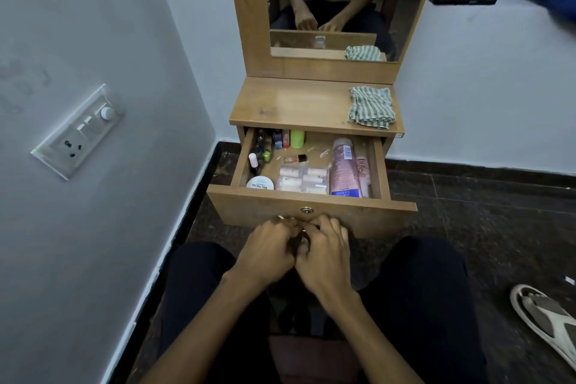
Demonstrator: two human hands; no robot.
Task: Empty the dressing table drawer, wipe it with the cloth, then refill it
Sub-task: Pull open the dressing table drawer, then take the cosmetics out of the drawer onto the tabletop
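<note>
From the head camera, the light-brown wooden drawer [311, 206] of the dressing table is pulled out and full, so the emptying has not begun. Inside it, towards its right wall, lies a tall pink plastic bottle [344, 167] with a slimmer pale tube [363, 173] just beside it. At the drawer's front left sits a round white tub labelled nail polish [260, 183], and next to it a clear packet of small white sachets [304, 179]. A lime-green cylinder [297, 138] and several small dark bottles stand along the back.

Above the drawer, on the right of the tabletop, the crumpled green-and-white striped cloth [371, 106] lies untouched (its double shows in the mirror behind).

The left hand [269, 251] and right hand [324, 254] meet at the drawer's front panel, below its metal lock [307, 210], fingers curled; whether they grip a handle cannot be told. Emptying, wiping and refilling all remain.
</note>
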